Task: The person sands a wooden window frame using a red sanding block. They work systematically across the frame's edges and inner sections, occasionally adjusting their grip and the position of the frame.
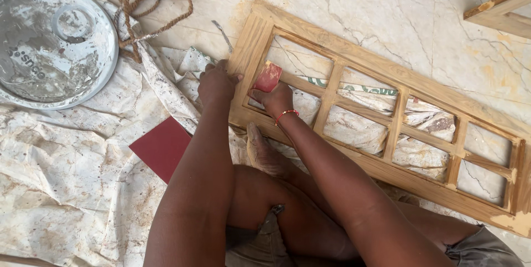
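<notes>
Left hand (217,83) closed over the end rail of a pale wooden lattice frame (387,134) lying flat; right hand (275,99) pinching a folded red sandpaper piece (268,77) against an inner bar. Just below the left forearm — a flat red sheet (163,146) on crumpled, stained cloth (66,178). Beyond the left hand — round metal lid (52,46), coiled rope (138,1). Bare marble floor (387,18) lies beyond the frame.

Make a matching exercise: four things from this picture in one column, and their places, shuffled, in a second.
1. sandpaper piece
2. red sheet
3. round lid
4. rope

a. flat on the cloth, beside the left arm
b. top left corner
c. in the right hand, against the wooden frame
d. top edge, right of the lid

Pairs: 1-c, 2-a, 3-b, 4-d
</notes>
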